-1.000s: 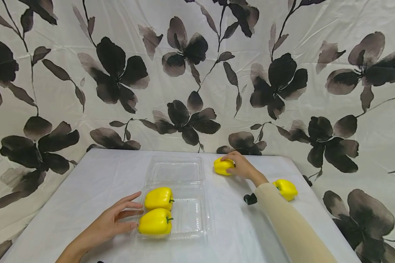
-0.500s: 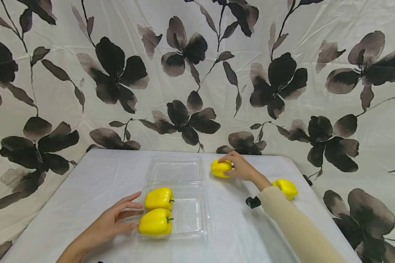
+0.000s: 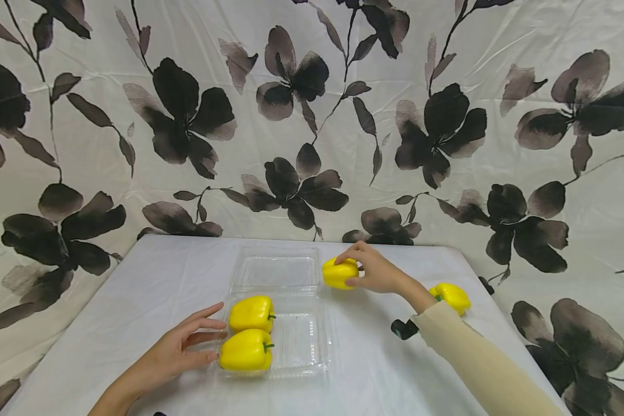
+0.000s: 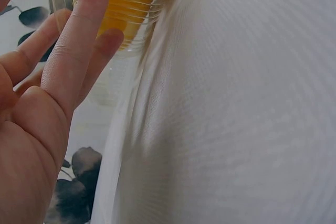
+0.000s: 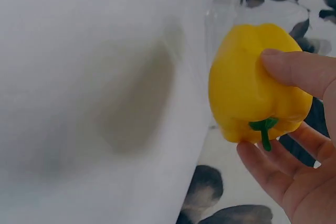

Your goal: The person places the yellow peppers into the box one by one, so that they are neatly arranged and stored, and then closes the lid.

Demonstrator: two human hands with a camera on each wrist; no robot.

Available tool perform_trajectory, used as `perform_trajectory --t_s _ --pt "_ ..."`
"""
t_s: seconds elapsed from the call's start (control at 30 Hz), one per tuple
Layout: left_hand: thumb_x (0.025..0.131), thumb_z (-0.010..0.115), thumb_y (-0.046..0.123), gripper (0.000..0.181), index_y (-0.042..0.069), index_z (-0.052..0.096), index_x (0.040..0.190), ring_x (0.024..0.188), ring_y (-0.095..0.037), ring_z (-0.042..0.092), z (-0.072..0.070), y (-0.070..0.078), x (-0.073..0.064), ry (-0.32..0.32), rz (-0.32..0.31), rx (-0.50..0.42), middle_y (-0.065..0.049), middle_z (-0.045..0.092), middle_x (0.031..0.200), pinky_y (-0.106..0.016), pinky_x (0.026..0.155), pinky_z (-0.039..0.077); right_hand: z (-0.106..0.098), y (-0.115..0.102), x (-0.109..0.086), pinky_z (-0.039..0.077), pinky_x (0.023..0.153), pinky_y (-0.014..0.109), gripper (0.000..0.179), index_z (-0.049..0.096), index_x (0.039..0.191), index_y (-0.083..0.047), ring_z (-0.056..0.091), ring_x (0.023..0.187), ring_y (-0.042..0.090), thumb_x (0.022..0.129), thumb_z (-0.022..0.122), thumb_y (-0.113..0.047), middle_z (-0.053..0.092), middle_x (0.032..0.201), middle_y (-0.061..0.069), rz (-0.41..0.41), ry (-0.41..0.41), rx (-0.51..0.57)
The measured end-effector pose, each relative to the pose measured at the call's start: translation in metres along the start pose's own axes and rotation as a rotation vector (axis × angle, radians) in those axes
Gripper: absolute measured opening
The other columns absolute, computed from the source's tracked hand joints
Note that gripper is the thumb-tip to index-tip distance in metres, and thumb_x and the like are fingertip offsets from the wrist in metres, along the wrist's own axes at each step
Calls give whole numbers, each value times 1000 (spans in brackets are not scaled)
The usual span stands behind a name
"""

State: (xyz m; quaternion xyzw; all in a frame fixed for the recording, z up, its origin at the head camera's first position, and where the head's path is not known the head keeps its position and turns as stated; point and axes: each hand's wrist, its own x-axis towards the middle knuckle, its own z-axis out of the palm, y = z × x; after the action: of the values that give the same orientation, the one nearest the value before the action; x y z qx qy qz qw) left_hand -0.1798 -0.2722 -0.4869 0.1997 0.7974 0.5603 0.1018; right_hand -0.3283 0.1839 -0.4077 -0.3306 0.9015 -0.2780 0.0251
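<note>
My right hand (image 3: 377, 271) grips a yellow bell pepper (image 3: 339, 274) just right of the clear plastic clamshell box (image 3: 319, 341). In the right wrist view the thumb presses one side of this bell pepper (image 5: 252, 85), and its green stem faces the palm. My left hand (image 3: 174, 349) rests at the box's left side, fingers extended and spread. Through the ribbed wall in the left wrist view, yellow shows behind the fingers (image 4: 79, 40). Two yellow bell peppers, the rear one (image 3: 251, 314) and the front one (image 3: 245, 350), lie side by side in the box's left half.
Another yellow bell pepper (image 3: 452, 299) lies on the right of the white-covered table (image 3: 161, 277), partly behind the right sleeve (image 3: 478, 352). The box's lid (image 3: 277, 271) lies folded back toward the far edge. A flower-printed cloth (image 3: 364, 150) hangs behind the table.
My right hand has moved left and slightly nearer with the bell pepper, toward the box. The left hand and the two bell peppers in the box have stayed put.
</note>
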Motion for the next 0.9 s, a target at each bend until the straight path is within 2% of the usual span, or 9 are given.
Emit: perform_trajectory --t_s 0.27,0.6,0.9 --pt "97 80 17 48 6 61 139 135 -49 56 0 -1 0 5 -1 9 -22 19 174 -18 102 54 -2 -22 -6 62 96 47 44 71 130 -18 57 118 26 89 86 -10 54 131 8 -32 -4 -3" --pt "97 79 16 47 5 61 139 135 -49 56 0 3 -1 4 -15 -10 -22 18 174 -21 101 56 -1 -48 -16 63 94 39 43 72 127 -18 57 117 24 88 86 -9 55 129 7 -65 27 -20" --pt "97 79 15 47 5 60 139 134 -45 58 -1 1 -1 -2 5 -6 -23 18 174 -23 101 57 4 -69 -18 62 97 45 43 71 129 -19 58 116 23 89 86 -10 55 129 6 -72 -6 9"
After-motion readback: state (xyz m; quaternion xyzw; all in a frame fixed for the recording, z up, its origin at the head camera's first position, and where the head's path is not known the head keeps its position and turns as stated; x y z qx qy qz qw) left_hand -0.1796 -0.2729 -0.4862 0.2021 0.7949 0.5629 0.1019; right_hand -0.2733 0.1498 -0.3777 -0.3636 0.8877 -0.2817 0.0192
